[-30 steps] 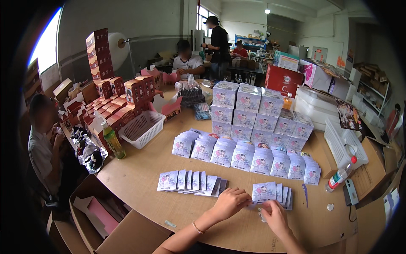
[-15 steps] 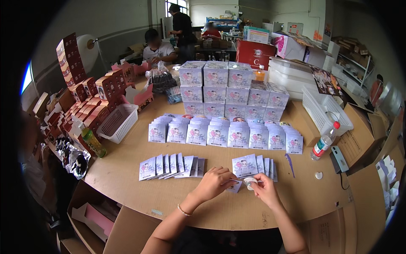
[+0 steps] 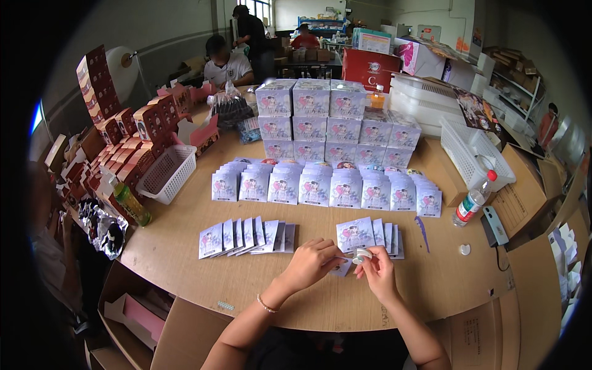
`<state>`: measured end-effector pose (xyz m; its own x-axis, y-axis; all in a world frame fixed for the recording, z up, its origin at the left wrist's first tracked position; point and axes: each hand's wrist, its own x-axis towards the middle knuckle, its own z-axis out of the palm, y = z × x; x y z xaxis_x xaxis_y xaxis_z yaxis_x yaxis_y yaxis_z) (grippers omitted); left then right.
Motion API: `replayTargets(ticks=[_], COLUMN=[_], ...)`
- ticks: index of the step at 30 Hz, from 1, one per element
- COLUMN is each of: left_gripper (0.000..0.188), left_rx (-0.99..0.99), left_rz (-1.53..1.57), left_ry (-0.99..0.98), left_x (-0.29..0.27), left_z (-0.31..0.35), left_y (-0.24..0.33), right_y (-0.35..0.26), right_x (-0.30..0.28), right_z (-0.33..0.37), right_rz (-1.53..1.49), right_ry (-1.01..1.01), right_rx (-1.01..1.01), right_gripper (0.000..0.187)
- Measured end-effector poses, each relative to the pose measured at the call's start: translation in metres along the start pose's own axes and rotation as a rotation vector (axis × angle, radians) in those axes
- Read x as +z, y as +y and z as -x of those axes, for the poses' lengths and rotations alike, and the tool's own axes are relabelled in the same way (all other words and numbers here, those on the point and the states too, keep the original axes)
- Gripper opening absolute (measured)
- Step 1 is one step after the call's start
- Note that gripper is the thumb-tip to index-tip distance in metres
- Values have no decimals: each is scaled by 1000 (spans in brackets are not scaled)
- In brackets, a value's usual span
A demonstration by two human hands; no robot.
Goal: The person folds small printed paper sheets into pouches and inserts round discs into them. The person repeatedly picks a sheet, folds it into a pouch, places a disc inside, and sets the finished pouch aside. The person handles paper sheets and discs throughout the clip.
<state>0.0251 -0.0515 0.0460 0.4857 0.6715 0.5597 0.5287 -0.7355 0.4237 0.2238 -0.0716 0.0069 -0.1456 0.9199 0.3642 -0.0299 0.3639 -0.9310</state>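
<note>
My left hand [image 3: 316, 262] is closed on a small purple packet [image 3: 341, 267], which is mostly covered by the fingers. In my right hand [image 3: 378, 274] a small white round piece [image 3: 362, 253] is pinched between thumb and fingers, held right beside the packet; its exact kind is too small to make out. Just beyond the right hand lies a fanned group of purple printed packets [image 3: 354, 234]. A second fanned group of the same packets [image 3: 211, 240] rests to the left of my left hand.
Several overlapping stacks of packets [image 3: 314, 190] form a row across the table, with piled purple boxes [image 3: 311, 98] behind. White baskets [image 3: 165, 176] [image 3: 478, 154], a red-capped bottle [image 3: 473, 200], a green bottle [image 3: 131, 203] and a white round piece [image 3: 464, 250] stand or lie around. Co-workers are farther back.
The white round piece in my right hand has tipped up and shifted slightly left. My left hand stays on the packet. The whole view has shifted a little.
</note>
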Motion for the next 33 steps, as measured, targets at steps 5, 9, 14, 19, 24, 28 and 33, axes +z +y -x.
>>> replayTargets(ticks=[5, 9, 14, 19, 24, 28, 33], left_gripper=[9, 9, 10, 9, 6, 4, 12], left_rx=[-12, 1, -1, -22, -33, -152, -346], left_rz=[15, 27, 22, 36, 24, 161, 526], left_ry=[16, 39, 57, 78, 98, 165, 281], left_x=[1, 2, 3, 9, 5, -5, -18], left_z=[1, 1, -2, 0, 2, 2, 5], left_y=[0, 0, 1, -4, -3, -1, -1], right_y=[4, 8, 13, 8, 15, 4, -47], right_x=[-2, 1, 1, 3, 5, 11, 9], right_z=[2, 5, 1, 4, 8, 6, -10], right_rz=[59, 67, 314, 456, 445, 461, 521], right_ry=[-45, -63, -39, -54, -114, -130, -274], right_rx=[-31, -23, -185, -184, -170, -212, -166], right_gripper=[9, 11, 10, 17, 14, 13, 9])
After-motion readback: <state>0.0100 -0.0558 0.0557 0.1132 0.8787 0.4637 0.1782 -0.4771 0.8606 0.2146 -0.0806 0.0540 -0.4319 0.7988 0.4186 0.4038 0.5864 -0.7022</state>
